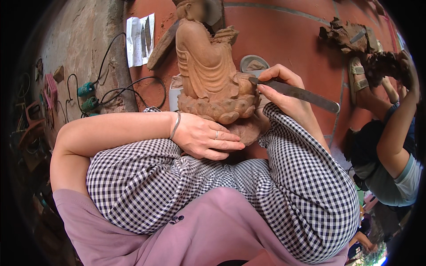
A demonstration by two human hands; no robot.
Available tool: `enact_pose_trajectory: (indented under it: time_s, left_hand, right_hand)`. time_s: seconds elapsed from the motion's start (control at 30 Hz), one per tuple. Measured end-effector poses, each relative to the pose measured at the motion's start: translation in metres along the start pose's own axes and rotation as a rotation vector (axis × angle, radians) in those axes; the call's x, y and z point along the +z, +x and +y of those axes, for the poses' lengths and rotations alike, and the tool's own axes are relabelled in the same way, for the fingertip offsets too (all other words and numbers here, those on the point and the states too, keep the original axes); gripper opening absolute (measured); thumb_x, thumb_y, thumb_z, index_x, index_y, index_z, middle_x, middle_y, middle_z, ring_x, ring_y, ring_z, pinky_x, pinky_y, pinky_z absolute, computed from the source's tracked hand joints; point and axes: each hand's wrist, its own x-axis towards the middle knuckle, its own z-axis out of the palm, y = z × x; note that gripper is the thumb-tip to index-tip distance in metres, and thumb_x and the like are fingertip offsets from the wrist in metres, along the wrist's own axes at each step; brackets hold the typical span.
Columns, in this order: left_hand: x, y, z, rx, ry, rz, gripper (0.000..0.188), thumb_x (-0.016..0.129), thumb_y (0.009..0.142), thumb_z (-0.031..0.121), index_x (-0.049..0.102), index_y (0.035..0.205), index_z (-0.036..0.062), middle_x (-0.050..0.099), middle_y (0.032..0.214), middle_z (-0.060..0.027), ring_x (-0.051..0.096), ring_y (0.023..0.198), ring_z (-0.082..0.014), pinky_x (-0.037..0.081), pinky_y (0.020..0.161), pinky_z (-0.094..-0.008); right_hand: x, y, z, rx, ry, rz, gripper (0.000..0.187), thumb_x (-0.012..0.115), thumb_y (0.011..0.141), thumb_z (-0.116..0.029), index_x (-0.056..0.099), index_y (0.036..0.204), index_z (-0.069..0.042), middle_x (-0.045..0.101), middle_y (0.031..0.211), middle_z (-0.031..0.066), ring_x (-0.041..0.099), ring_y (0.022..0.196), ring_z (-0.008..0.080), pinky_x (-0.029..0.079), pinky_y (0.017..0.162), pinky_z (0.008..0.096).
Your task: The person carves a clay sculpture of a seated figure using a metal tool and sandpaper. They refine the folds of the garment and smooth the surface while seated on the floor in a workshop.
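Red tiled floor (284,40) (crumb-strewn): 1 white sheet (134,36), 1 grey bowl (254,57)

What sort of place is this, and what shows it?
Probably a sculpture workshop: a seated statue on a lotus base, a flat metal blade in the right hand, and corded teal power tools.

The upper edge cut off the crown of the brown statue (206,66), its face (204,11) blurred. Checked trousers (310,190) hid most of the right hand's (290,91) forearm. Left-rim clutter (33,128) was too dim to tell.
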Motion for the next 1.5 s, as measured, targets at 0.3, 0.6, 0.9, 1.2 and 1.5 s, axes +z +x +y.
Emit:
enact_pose_trajectory:
  time_s: [0.3,0.6,0.9,1.2,1.5]
  left_hand:
    - [-0.001,0.001,-0.001,0.003,-0.021,0.004,0.022,0.054,0.095,0.016,0.061,0.112,0.0043,0.047,0.148,-0.0250,0.056,0.129,-0.0314,0.050,0.105,-0.0385]
    - [0.000,0.001,-0.002,0.010,-0.017,0.003,0.023,0.052,0.095,0.014,0.060,0.114,0.0036,0.047,0.148,-0.0247,0.056,0.129,-0.0323,0.051,0.104,-0.0391]
    - [-0.003,0.004,-0.002,0.010,-0.008,-0.009,0.022,0.052,0.096,0.014,0.060,0.114,0.0041,0.047,0.148,-0.0241,0.056,0.130,-0.0315,0.051,0.104,-0.0386]
    - [-0.002,0.002,-0.002,0.010,0.002,-0.002,0.022,0.052,0.096,0.014,0.061,0.113,0.0044,0.047,0.148,-0.0243,0.056,0.129,-0.0311,0.050,0.105,-0.0383]
    - [-0.001,0.002,-0.002,0.013,-0.004,-0.004,0.022,0.052,0.095,0.014,0.060,0.113,0.0039,0.047,0.148,-0.0251,0.055,0.130,-0.0316,0.050,0.105,-0.0386]
  right_hand:
    - [0.003,0.024,-0.023,-0.190,-0.341,-0.146,0.012,0.073,0.082,-0.001,0.067,0.090,0.004,0.070,0.088,0.0091,0.068,0.084,0.0158,0.054,0.077,0.0283]
    - [0.005,0.026,-0.018,-0.224,-0.228,-0.123,0.010,0.066,0.076,-0.001,0.060,0.081,0.005,0.060,0.075,0.0113,0.064,0.070,0.0211,0.055,0.073,0.0318]
    - [0.000,0.021,-0.013,-0.218,-0.174,-0.080,0.007,0.065,0.076,0.000,0.061,0.081,0.003,0.061,0.072,0.0106,0.065,0.071,0.0198,0.053,0.069,0.0320]
    - [0.001,0.019,-0.016,-0.226,-0.186,-0.123,0.010,0.064,0.073,0.007,0.061,0.082,0.005,0.060,0.074,0.0124,0.066,0.072,0.0210,0.058,0.087,0.0336]
    - [0.002,0.020,-0.013,-0.231,-0.178,-0.096,0.009,0.064,0.074,0.008,0.062,0.082,0.005,0.062,0.074,0.0117,0.070,0.081,0.0206,0.059,0.084,0.0332]
